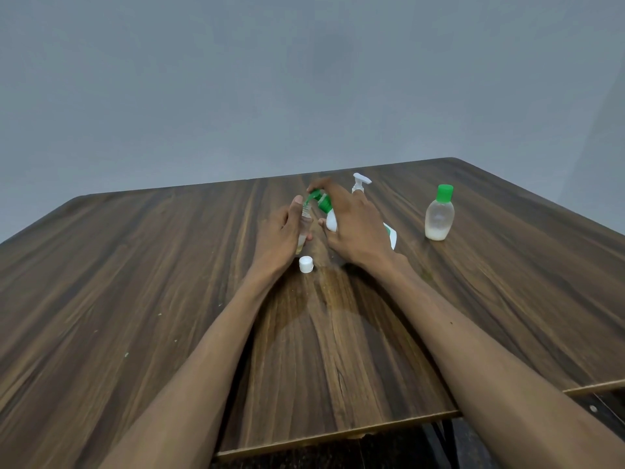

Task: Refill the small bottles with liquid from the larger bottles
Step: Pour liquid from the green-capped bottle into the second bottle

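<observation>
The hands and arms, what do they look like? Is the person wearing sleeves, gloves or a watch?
Both arms are bare from the bottom edge of the picture to the fingers: no sleeves show. The left hand and right hand wear no gloves, and no watch, bracelet or ring can be seen. The forearms are long and slim and stretch over the wooden table.

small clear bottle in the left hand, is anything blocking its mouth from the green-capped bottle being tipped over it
Nothing visible does. The white cap lies off on the table, and the green flip-top bottle in the right hand is tilted right at the mouth of the small clear bottle held by the left hand.
</observation>
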